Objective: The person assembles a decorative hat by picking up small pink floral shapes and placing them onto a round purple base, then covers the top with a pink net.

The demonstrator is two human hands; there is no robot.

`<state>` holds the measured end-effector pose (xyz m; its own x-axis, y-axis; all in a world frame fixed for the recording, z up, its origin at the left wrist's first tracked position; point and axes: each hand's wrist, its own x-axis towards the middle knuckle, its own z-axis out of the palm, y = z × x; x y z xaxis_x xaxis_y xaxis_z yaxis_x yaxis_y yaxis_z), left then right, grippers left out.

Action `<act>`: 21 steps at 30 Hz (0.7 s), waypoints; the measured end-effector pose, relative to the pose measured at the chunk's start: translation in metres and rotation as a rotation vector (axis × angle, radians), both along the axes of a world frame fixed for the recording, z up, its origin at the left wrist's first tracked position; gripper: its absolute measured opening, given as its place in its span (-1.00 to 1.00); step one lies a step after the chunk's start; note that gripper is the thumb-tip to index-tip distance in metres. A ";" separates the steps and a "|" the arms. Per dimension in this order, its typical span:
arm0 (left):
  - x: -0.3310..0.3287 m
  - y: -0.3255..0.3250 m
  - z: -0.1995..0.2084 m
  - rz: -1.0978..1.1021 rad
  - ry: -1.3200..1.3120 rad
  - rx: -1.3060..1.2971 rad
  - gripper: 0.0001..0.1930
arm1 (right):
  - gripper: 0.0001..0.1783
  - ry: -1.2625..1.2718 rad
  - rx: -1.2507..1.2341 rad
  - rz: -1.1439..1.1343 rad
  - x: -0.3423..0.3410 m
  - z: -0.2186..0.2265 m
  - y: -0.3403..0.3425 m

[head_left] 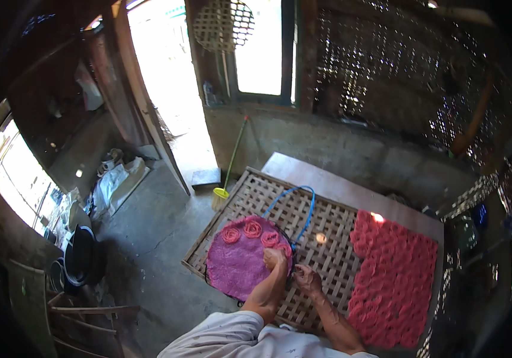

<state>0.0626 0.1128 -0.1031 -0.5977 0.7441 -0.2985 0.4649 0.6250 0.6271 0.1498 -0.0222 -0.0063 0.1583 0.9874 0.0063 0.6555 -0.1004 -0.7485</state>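
Observation:
A round pink-purple sheet (pixel 238 262) lies on a woven bamboo lattice rack (pixel 327 262). Three coiled pink rosettes (pixel 252 229) sit along its far edge. My left hand (pixel 274 258) rests curled on the sheet's right rim, fingers pressed into the pink material. My right hand (pixel 307 277) lies just to its right on the lattice, fingers bent; whether it holds anything is hidden. A blue cord loop (pixel 303 206) lies on the rack behind the sheet.
Several rows of pink rosettes (pixel 394 280) cover the right part of the rack. A wooden table (pixel 351 188) runs behind it. A broom (pixel 230 167) leans on the concrete wall near the open doorway (pixel 166 89). Dark pots (pixel 80 259) and wooden chairs (pixel 83 325) stand left.

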 end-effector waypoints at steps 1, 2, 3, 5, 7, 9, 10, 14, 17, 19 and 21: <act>0.005 0.000 -0.001 -0.004 -0.014 -0.006 -0.58 | -0.56 -0.009 0.021 0.008 0.005 -0.008 0.007; 0.012 -0.003 0.000 -0.013 -0.025 -0.006 -0.58 | -0.55 -0.045 0.005 0.019 0.010 -0.017 0.014; 0.010 -0.004 0.002 -0.005 -0.036 -0.006 -0.57 | -0.53 -0.080 -0.011 0.046 0.011 -0.021 0.023; 0.006 -0.005 0.006 0.014 -0.056 -0.007 -0.57 | -0.49 -0.059 0.019 0.085 0.005 -0.020 0.034; 0.006 -0.007 0.009 0.021 -0.078 -0.009 -0.56 | -0.62 -0.115 0.144 0.105 -0.002 -0.026 0.041; 0.007 -0.007 0.012 0.023 -0.100 -0.004 -0.56 | -0.66 -0.096 0.285 0.136 -0.006 -0.031 0.050; 0.006 -0.006 0.013 0.019 -0.111 0.000 -0.55 | -0.66 -0.112 0.318 0.138 -0.008 -0.035 0.054; 0.005 -0.005 0.020 -0.008 -0.154 0.019 -0.54 | -0.57 -0.246 0.206 0.129 -0.007 -0.055 0.073; 0.003 -0.004 0.028 -0.046 -0.192 0.045 -0.53 | -0.52 -0.371 0.135 0.104 -0.009 -0.068 0.086; -0.008 -0.003 0.034 -0.063 -0.227 0.051 -0.53 | -0.54 -0.414 0.109 0.079 -0.020 -0.057 0.085; -0.019 0.000 0.039 -0.096 -0.350 0.007 -0.52 | -0.54 -0.460 0.185 0.094 -0.026 -0.039 0.086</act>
